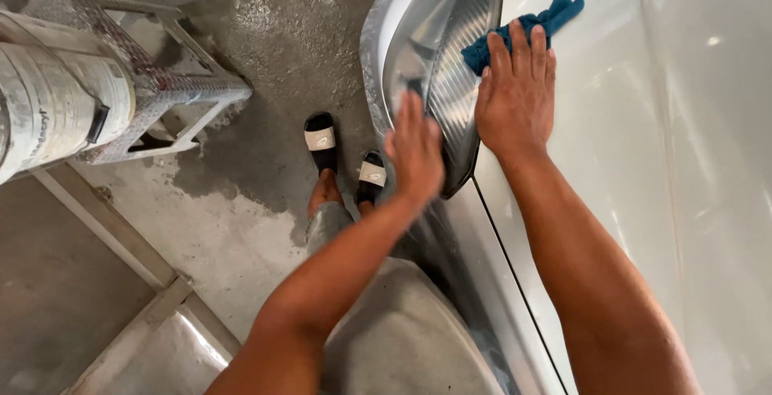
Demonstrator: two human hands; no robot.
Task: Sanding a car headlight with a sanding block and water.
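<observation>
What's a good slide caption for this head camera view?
Right hand presses a blue cloth on a silver car; left hand rests on its headlight.

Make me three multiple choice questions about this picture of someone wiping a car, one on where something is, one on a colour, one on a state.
1. Where is the cloth?
A. On the floor by the sandals
B. Under the right hand on the white car body
C. Hanging on the metal step stool

2. What colour is the cloth?
A. Red
B. Yellow
C. Teal blue

3. How does the left hand sit?
A. Open and flat against the headlight
C. Clenched round a spray bottle
B. Resting in a pocket

Answers:
1 B: the fingers of the right hand press the cloth on the panel beside the headlight.
2 C: the part sticking out past the fingertips is teal blue.
3 A: the fingers are spread over the lens, holding nothing.
</observation>
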